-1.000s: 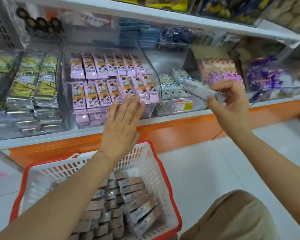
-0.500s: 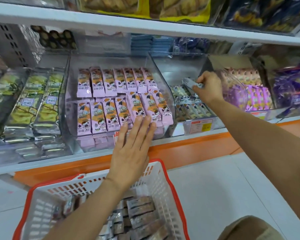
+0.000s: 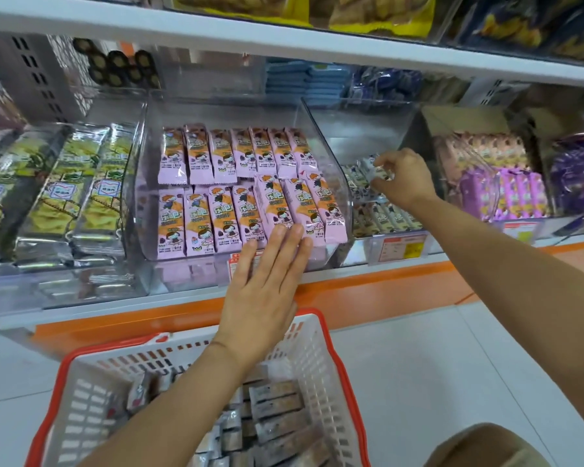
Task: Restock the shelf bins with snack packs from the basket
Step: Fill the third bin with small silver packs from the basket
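Left hand flat, fingers straight, fingertips pressed on front of clear bin of pink packs; right hand reaches into next bin to the right, fingers curled, pinching a snack pack over the rows there; basket below the shelf, more packs piled inside.
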